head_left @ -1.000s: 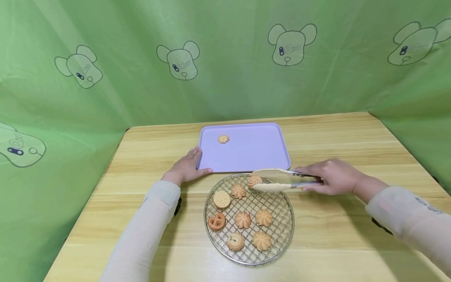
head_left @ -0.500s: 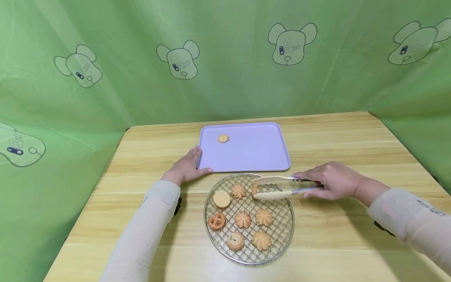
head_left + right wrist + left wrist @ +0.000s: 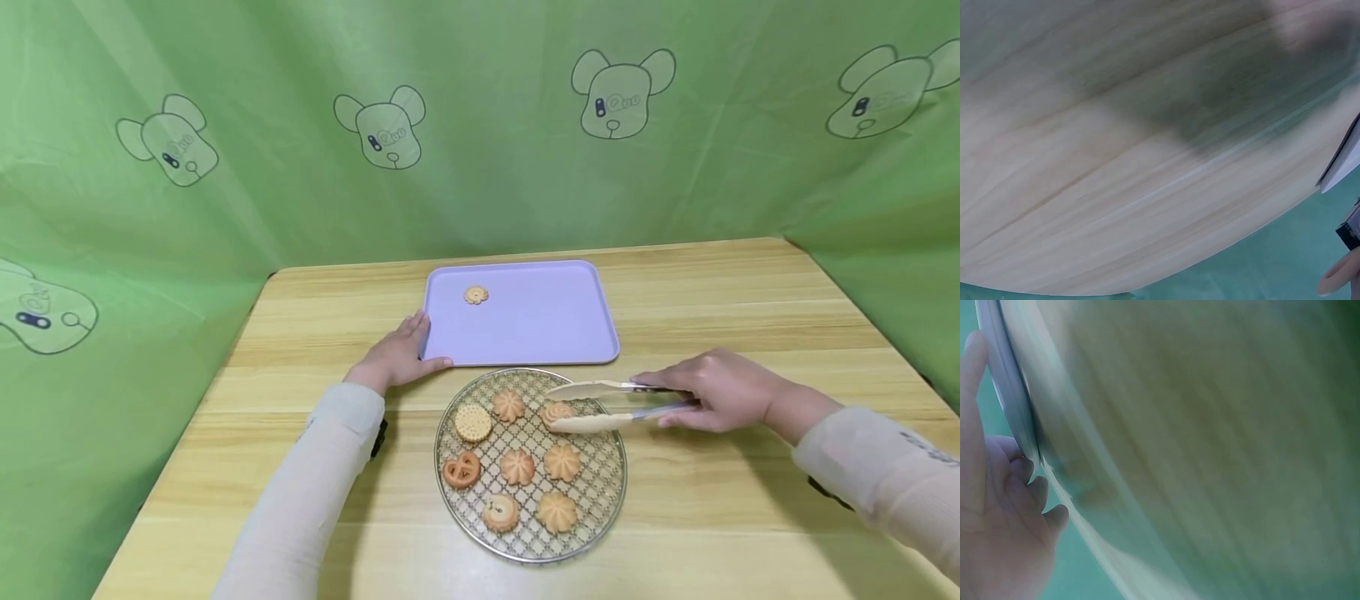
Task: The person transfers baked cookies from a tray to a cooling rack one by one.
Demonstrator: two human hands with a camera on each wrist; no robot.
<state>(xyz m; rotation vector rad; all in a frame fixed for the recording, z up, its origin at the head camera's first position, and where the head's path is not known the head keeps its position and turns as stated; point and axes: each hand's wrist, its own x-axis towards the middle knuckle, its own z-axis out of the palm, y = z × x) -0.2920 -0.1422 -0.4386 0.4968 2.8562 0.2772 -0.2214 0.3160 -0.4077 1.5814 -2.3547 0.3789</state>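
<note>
My right hand (image 3: 720,390) grips a pair of tongs (image 3: 588,424) with cream tips and metal arms. The tips stand apart on either side of a round swirl cookie (image 3: 557,412), which lies on a round wire rack (image 3: 592,517); the lower tip overlaps its near edge. My left hand (image 3: 397,354) rests at the near left corner of a lilac tray (image 3: 536,321), fingers along the side and thumb along the front. In the left wrist view, the fingers touch the tray's rim (image 3: 1007,375). One flower-shaped cookie (image 3: 476,295) sits on the tray.
Several other cookies lie on the rack, among them a pretzel-shaped one (image 3: 462,471), a dotted round one (image 3: 472,424) and one with a face (image 3: 501,512). The rack stands just in front of the tray on a wooden table (image 3: 697,517). A green curtain (image 3: 495,208) encloses the table.
The swirl cookie has shifted toward the person and to the right on the rack, standing tilted midway and now flatter. The right hand and tongs moved with it. The left hand stayed put.
</note>
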